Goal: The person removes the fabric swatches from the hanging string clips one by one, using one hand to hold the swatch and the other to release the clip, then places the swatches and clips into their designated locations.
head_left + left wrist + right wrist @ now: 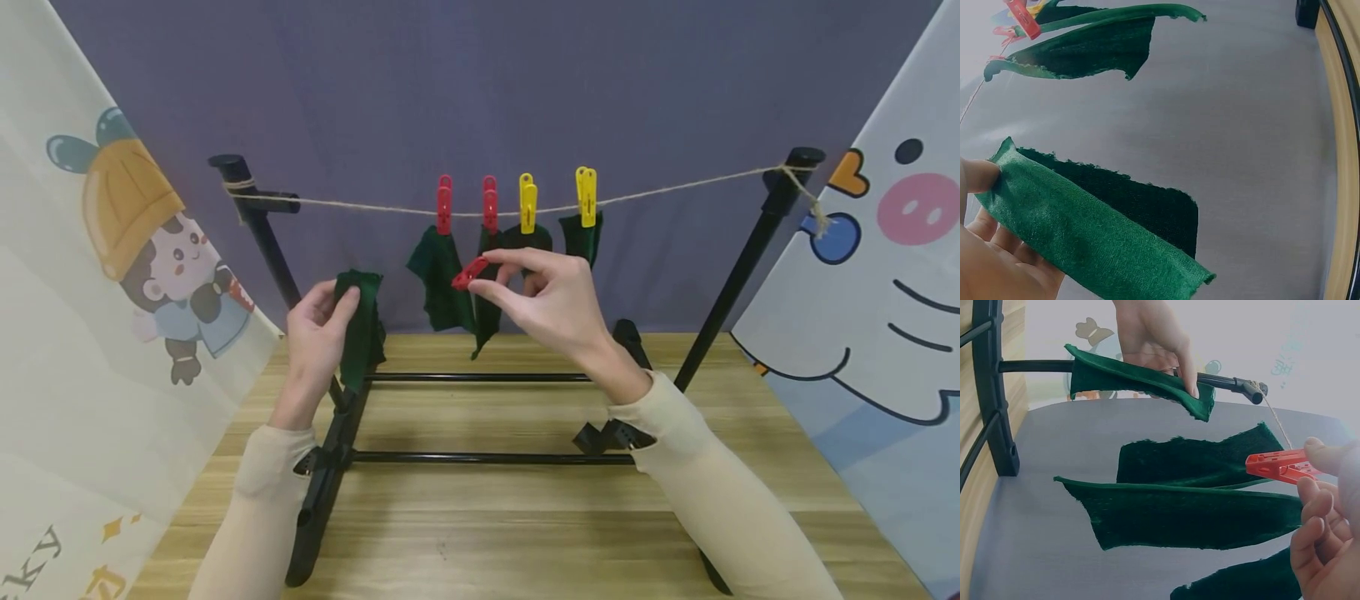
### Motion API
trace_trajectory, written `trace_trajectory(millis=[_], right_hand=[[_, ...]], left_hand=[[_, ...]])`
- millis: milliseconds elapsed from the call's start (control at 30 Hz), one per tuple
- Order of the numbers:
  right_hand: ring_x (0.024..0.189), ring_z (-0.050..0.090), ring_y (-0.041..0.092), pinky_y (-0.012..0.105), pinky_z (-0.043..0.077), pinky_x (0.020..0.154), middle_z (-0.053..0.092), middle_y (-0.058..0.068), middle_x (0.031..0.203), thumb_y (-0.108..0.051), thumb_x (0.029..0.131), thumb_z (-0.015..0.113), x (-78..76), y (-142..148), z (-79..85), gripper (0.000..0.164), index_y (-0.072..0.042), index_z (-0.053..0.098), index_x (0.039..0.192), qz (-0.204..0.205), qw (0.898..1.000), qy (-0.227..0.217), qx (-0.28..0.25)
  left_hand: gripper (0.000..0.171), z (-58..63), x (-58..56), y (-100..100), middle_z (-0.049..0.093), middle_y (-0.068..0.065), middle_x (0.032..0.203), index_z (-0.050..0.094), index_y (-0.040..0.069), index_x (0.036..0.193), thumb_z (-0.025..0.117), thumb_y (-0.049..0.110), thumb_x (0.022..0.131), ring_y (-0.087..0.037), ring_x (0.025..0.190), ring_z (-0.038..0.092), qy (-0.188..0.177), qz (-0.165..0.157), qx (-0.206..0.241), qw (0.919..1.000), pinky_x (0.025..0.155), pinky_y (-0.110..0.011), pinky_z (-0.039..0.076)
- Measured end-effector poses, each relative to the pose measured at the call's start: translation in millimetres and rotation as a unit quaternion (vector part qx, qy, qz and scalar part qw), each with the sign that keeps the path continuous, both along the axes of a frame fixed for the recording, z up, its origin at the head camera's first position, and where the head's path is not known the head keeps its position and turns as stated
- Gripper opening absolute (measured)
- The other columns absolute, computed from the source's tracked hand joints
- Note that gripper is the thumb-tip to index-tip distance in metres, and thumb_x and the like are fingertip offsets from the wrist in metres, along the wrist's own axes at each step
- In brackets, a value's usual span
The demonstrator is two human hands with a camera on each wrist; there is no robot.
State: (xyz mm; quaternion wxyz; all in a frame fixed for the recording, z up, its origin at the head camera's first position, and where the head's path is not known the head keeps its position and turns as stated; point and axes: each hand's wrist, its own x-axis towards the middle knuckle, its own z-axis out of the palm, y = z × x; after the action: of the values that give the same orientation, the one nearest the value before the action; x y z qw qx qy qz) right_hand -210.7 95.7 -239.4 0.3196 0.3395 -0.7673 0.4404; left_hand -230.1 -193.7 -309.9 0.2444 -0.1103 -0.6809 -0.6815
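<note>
My left hand [317, 329] pinches a dark green cloth [361, 333] by its upper edge, thumb in front; the cloth hangs down near the left post. In the left wrist view that cloth [1094, 231] shows a fold along its length. My right hand [558, 302] pinches a red clothespin [470, 273] between thumb and fingertips, in front of the hung cloths. Several green cloths hang from the twine [360, 206], held by red clothespins [445, 206] and yellow clothespins [587, 197]. One hung cloth [442, 279] is nearest the left hand; others are partly hidden behind the right hand.
The twine runs between a left black post [262, 233] and a right black post [750, 275]. Black crossbars [480, 458] join the frame low over the wooden tabletop [480, 533]. A purple-grey backdrop [480, 100] stands behind, with printed cartoon sheets [82, 358] at both sides.
</note>
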Motion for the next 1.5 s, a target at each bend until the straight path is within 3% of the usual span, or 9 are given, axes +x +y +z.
trace_trajectory(millis=[200, 367, 1233, 1500], right_hand=[[0.042, 0.04, 0.014, 0.017, 0.026, 0.042, 0.062, 0.005, 0.068, -0.008, 0.077, 0.081, 22.1, -3.3, 13.5, 0.026, 0.002, 0.072, 0.1, 0.004, 1.0, -0.009, -0.007], [0.041, 0.04, 0.013, 0.024, 0.029, 0.04, 0.062, 0.003, 0.068, -0.008, 0.078, 0.08, 22.9, -1.7, 11.7, 0.026, 0.001, 0.072, 0.101, 0.009, 1.0, -0.018, -0.009], [0.039, 0.038, 0.011, 0.023, 0.029, 0.037, 0.065, 0.003, 0.072, -0.005, 0.077, 0.08, 27.2, 4.5, -3.1, 0.027, 0.002, 0.072, 0.101, 0.022, 0.999, -0.03, -0.017], [0.039, 0.036, 0.01, 0.025, 0.027, 0.037, 0.065, 0.001, 0.074, -0.006, 0.078, 0.08, 30.3, 7.2, -8.1, 0.028, 0.0, 0.072, 0.104, 0.019, 0.998, -0.053, -0.018]], left_hand=[[0.024, -1.2, 0.2, 0.6, 0.069, -0.006, 0.098, 0.065, 0.003, 0.107, 0.064, 0.023, 0.093, -0.018, 0.083, 0.065, 0.004, -0.002, 0.004, 1.0, 0.071, -0.025, 0.054], [0.023, -2.5, -0.3, 1.5, 0.069, -0.007, 0.096, 0.065, 0.002, 0.106, 0.065, 0.022, 0.093, -0.017, 0.081, 0.065, 0.005, -0.004, 0.011, 0.9999, 0.069, -0.025, 0.054], [0.023, -7.7, 7.8, 3.6, 0.069, -0.005, 0.093, 0.065, 0.003, 0.106, 0.064, 0.022, 0.094, -0.017, 0.079, 0.064, 0.001, -0.007, -0.022, 0.9997, 0.068, -0.025, 0.054], [0.022, -10.8, 12.5, 2.4, 0.069, -0.006, 0.093, 0.064, 0.0, 0.105, 0.064, 0.019, 0.094, -0.017, 0.08, 0.064, 0.008, -0.008, -0.01, 0.9999, 0.069, -0.025, 0.053]])
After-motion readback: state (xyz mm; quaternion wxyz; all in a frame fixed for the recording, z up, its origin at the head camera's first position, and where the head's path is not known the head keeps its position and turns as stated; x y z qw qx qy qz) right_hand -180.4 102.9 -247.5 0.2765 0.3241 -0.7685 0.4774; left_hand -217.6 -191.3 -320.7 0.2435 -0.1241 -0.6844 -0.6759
